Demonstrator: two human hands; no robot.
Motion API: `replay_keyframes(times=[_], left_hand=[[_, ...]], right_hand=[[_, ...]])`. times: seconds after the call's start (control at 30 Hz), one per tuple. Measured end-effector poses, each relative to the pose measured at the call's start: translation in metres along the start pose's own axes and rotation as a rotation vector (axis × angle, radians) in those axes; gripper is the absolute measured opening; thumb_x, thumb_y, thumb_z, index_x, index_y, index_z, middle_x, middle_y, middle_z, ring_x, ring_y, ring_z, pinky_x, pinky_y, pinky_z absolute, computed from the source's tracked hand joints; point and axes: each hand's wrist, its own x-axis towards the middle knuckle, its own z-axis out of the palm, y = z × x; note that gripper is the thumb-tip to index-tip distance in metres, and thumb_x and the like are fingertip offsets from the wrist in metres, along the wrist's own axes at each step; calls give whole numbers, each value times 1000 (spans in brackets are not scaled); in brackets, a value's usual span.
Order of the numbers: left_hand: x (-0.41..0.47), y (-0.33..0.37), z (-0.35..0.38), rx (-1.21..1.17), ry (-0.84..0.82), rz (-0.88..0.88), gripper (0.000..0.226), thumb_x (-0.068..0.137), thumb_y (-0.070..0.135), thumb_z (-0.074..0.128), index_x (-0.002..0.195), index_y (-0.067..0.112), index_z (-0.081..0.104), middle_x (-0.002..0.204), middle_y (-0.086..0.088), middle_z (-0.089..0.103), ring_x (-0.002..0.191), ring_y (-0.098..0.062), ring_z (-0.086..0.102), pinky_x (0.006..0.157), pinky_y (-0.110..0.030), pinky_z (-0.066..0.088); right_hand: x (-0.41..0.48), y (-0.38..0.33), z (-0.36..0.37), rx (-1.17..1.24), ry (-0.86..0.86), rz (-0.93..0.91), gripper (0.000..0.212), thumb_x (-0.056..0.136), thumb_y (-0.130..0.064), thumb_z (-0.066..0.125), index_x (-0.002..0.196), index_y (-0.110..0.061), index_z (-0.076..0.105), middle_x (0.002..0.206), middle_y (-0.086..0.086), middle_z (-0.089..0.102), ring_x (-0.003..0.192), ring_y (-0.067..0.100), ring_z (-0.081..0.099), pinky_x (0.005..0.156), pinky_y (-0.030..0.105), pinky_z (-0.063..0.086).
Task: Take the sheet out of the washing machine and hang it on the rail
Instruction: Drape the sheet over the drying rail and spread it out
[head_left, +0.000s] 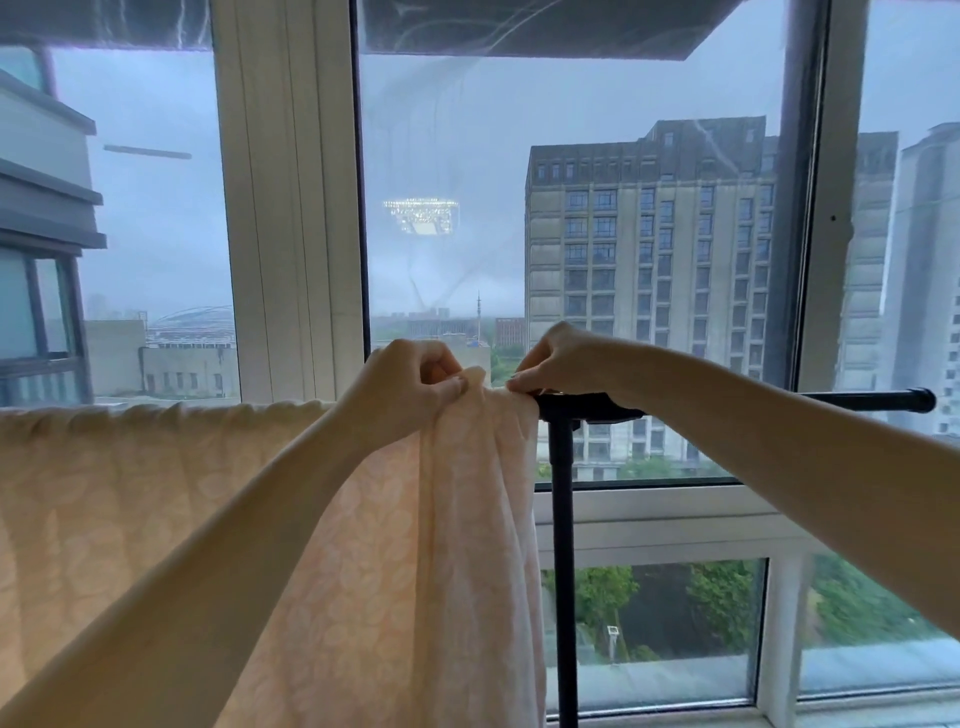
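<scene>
Item: pale peach patterned fabric sheet (156, 493), lying draped over the thin black metal rail (857, 399). It is covering the rail's 9 o'clock stretch and bunching into folds at centre.

Long axis of rail: running 9 to 3 o'clock, with the 3 o'clock end showing bare.

Left hand (410, 382): pinching the top of the bunch between thumb and curled fingers.

Right hand (566, 361): sitting just at 3 o'clock of the bunch, fingertips pinching the sheet's edge against the rail (this is the hand nearer the bare stretch).

Judgement: the slack is lying between the two hands, so spreading is calling for a pull toward 3 o'clock, past the black upright post (563, 571) joining beneath.

Behind: white-framed window (291, 208), looking onto grey tower blocks (649, 234).
</scene>
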Motion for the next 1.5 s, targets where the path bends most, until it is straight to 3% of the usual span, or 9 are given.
replay_keyframes(times=[0.27, 0.43, 0.6, 0.93, 1.03, 1.1, 1.17, 1.3, 1.5], left_hand=[[0, 1, 4, -16, 30, -21, 25, 90, 42, 58, 83, 21, 68, 74, 2, 67, 71, -13, 64, 68, -28, 53], [4, 1, 7, -59, 55, -60, 30, 92, 46, 53, 83, 20, 65, 68, 3, 68, 65, -16, 66, 68, -37, 56], [2, 12, 8, -15, -42, -7, 10, 77, 35, 75, 75, 27, 70, 68, 9, 69, 62, -3, 64, 60, -19, 53], [-2, 17, 6, 141, 24, -90, 6, 85, 18, 70, 80, 20, 69, 74, 5, 66, 71, -11, 61, 63, -18, 44], [-2, 28, 11, 181, 32, -118, 4, 85, 15, 69, 81, 15, 70, 74, 4, 65, 71, -11, 60, 61, -17, 41], [1, 36, 16, 213, 21, -150, 7, 86, 14, 68, 79, 16, 69, 74, 3, 65, 73, -13, 61, 63, -19, 42], [3, 43, 21, 249, 11, -202, 12, 86, 14, 68, 76, 20, 67, 76, 3, 66, 76, -15, 61, 71, -28, 48], [1, 72, 41, 262, 127, -171, 9, 86, 13, 67, 80, 20, 66, 78, 8, 65, 73, -6, 59, 71, -25, 48], [5, 120, 93, 140, 24, -27, 6, 82, 32, 72, 88, 29, 72, 89, 14, 62, 83, 0, 57, 72, -17, 43]], right_hand=[[-1, 5, 0, 313, 271, 10, 18, 89, -14, 64, 79, -2, 71, 71, 6, 67, 50, 6, 59, 49, 17, 50], [-3, 14, -22, 542, 443, 87, 17, 96, -11, 52, 95, -2, 66, 83, 4, 63, 66, 10, 59, 66, 22, 56], [-9, 37, -47, 305, 565, 84, 18, 96, -13, 53, 84, -9, 66, 72, -2, 61, 66, 10, 58, 67, 26, 56], [-33, 132, -132, -13, 811, 186, 16, 90, -4, 58, 89, 9, 67, 91, 19, 69, 82, 28, 67, 71, 32, 56], [-48, 156, -141, -80, 762, 204, 26, 91, -4, 54, 64, -2, 56, 65, 9, 55, 62, 18, 51, 49, 19, 42], [-55, 167, -139, -160, 691, 145, 36, 90, -4, 55, 54, -9, 50, 58, 4, 51, 59, 19, 50, 58, 31, 53], [-63, 172, -137, -155, 567, 102, 32, 88, -4, 60, 58, -12, 55, 67, 5, 59, 65, 17, 57, 68, 36, 56], [-74, 177, -135, -123, 436, 24, 9, 87, -13, 66, 81, -8, 72, 74, -2, 65, 64, 5, 57, 54, 14, 43], [-79, 181, -136, 126, 269, 24, 16, 86, 1, 60, 87, -12, 70, 93, 8, 65, 89, 21, 65, 78, 32, 58]])
